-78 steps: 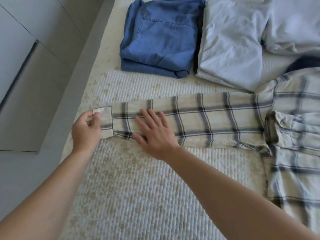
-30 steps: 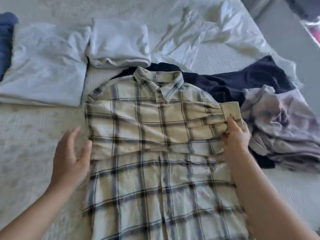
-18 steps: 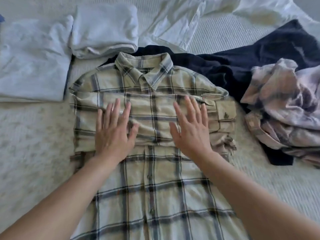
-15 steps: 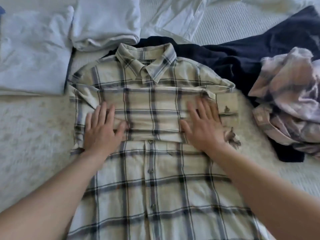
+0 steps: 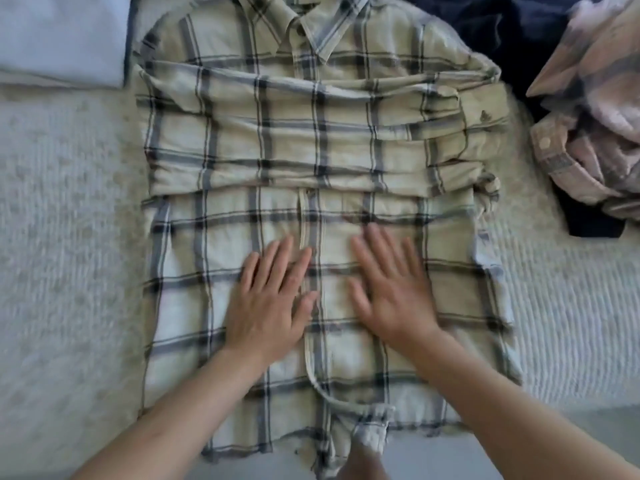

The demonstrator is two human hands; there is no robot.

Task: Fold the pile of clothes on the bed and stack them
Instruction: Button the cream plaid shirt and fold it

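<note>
A beige plaid shirt [image 5: 242, 140] lies front up on the bed, collar at the top, both sleeves folded across its chest. My left hand [image 5: 273, 299] lies flat on the shirt's lower front, just left of the button placket, fingers straight. My right hand [image 5: 391, 289] lies flat just right of the placket, fingers spread. Both hands are blurred by motion. The shirt's hem hangs at the bed's near edge.
A folded pale blue garment [image 5: 59, 36] lies at the top left. A dark navy garment [image 5: 540, 36] and a crumpled pink plaid garment [image 5: 595, 109] lie at the right. The quilted bedspread [image 5: 69, 237] shows on both sides of the shirt.
Both hands slid down from the folded sleeves on the chest to the shirt's lower front. Earlier, the left sleeve was smoothed and folded across. The view tilted down and closer.
</note>
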